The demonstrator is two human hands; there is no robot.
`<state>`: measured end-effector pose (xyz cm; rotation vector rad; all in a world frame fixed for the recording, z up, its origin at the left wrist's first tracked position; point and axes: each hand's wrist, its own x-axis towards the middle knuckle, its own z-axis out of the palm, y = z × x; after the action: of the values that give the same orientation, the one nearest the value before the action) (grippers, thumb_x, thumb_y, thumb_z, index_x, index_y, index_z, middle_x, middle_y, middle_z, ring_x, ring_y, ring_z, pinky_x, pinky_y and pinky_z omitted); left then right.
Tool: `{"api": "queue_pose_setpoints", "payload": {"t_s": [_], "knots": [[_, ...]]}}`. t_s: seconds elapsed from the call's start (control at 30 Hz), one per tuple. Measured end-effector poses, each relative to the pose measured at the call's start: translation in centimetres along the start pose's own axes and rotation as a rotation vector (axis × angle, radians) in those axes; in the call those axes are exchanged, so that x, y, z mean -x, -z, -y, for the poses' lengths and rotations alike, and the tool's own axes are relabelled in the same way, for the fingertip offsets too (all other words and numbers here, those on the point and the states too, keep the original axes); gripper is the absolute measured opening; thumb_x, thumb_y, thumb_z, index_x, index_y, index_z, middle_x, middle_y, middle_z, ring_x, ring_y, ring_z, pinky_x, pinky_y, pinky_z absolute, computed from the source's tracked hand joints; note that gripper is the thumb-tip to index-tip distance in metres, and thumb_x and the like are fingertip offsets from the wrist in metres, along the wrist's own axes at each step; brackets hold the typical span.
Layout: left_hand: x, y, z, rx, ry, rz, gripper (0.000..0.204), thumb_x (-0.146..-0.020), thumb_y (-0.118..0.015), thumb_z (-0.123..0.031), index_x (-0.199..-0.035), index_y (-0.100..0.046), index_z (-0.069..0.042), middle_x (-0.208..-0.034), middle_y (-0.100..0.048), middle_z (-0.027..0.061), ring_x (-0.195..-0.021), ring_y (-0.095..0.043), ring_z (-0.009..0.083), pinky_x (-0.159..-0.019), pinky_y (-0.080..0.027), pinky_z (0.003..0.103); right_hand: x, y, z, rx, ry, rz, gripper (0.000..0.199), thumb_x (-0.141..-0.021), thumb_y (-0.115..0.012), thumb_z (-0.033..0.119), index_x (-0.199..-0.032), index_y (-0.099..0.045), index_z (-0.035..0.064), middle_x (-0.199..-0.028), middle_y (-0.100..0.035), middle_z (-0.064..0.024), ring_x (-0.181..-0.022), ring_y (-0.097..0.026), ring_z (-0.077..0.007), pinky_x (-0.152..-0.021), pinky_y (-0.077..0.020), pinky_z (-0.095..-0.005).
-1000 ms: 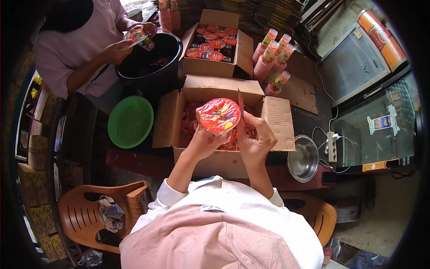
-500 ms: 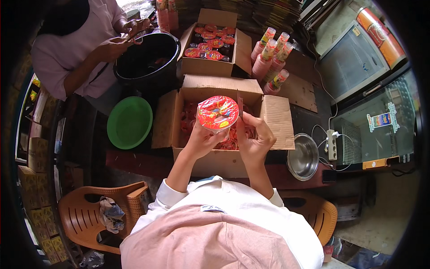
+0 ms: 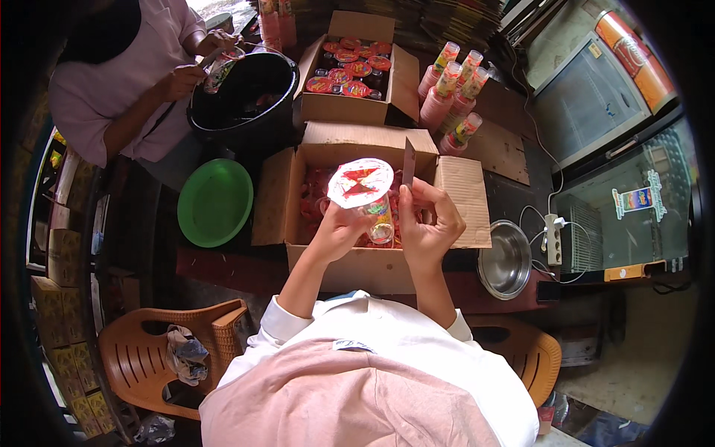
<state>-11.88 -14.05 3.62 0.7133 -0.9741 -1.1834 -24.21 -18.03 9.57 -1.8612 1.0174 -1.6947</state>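
My left hand (image 3: pixel 337 240) is closed round a clear plastic cup (image 3: pixel 381 224) with a printed side. Its round film lid (image 3: pixel 360 183) faces up and toward me, mostly white with glare and some red. In my right hand (image 3: pixel 433 229), a thin flat blade (image 3: pixel 409 162) is pinched between thumb and fingers, pointing up beside the lid, slightly apart from it. Both hands are above an open cardboard box (image 3: pixel 350 262) that holds many red and pink film scraps (image 3: pixel 311 195).
Behind stands a box of red-lidded cups (image 3: pixel 357 68), with stacked cups (image 3: pixel 452 82) right of it. A green basin (image 3: pixel 214 203) and black bucket (image 3: pixel 205 123) are at left, where a co-worker's hands (image 3: pixel 182 82) hold a cup. A steel bowl (image 3: pixel 503 261) sits right.
The cup has tipped, so its side and base now show below the lid. The blade has swung away from the lid's edge and points up. The co-worker's hands have parted, showing a cup.
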Motion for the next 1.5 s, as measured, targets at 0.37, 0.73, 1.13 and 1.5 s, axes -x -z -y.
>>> {"api": "queue_pose_setpoints", "payload": {"t_s": [0.37,0.73,1.13,1.5], "knots": [[-0.2,-0.5,-0.5,-0.054,-0.058,-0.039,0.047,-0.078,-0.057,0.001,-0.121,-0.038,-0.001,-0.111,-0.051,0.0076,-0.104,-0.048,0.0157,-0.089,-0.039,0.03,0.2,0.0,0.7,0.093,0.138,0.071,0.021,-0.067,-0.066,-0.003,-0.086,-0.062,0.0032,-0.068,-0.061,-0.0091,-0.058,-0.06,-0.0163,-0.05,-0.0448,-0.024],[-0.5,-0.6,-1.4,-0.514,-0.156,0.009,0.029,-0.073,-0.061,-0.005,-0.102,-0.054,-0.002,-0.097,-0.056,0.0036,-0.084,-0.053,0.0106,-0.073,-0.045,0.026,-0.4,-0.1,-0.4,0.077,0.127,0.07,0.022,-0.067,-0.067,-0.003,-0.087,-0.063,0.0036,-0.07,-0.061,-0.0089,-0.06,-0.06,-0.0167,-0.052,-0.0458,-0.0245],[-0.8,-0.3,-1.5,-0.404,-0.113,-0.006,0.021,-0.078,-0.06,-0.005,-0.099,-0.056,-0.003,-0.089,-0.057,0.0028,-0.079,-0.054,0.0107,-0.069,-0.046,0.025,0.1,0.5,-0.1,0.057,0.091,0.059,0.018,-0.067,-0.065,-0.004,-0.084,-0.062,0.0032,-0.071,-0.062,-0.0094,-0.063,-0.061,-0.0179,-0.054,-0.0464,-0.0239],[-1.3,0.7,-0.9,-0.655,-0.11,-0.033,0.037,-0.071,-0.065,-0.006,-0.106,-0.054,-0.006,-0.106,-0.052,0.0075,-0.096,-0.053,0.02,-0.085,-0.041,0.031,0.0,0.0,-0.4,0.119,0.156,0.04,0.022,-0.065,-0.066,-0.005,-0.085,-0.062,0.0043,-0.07,-0.061,-0.0087,-0.06,-0.06,-0.0178,-0.053,-0.0463,-0.0251]]}}
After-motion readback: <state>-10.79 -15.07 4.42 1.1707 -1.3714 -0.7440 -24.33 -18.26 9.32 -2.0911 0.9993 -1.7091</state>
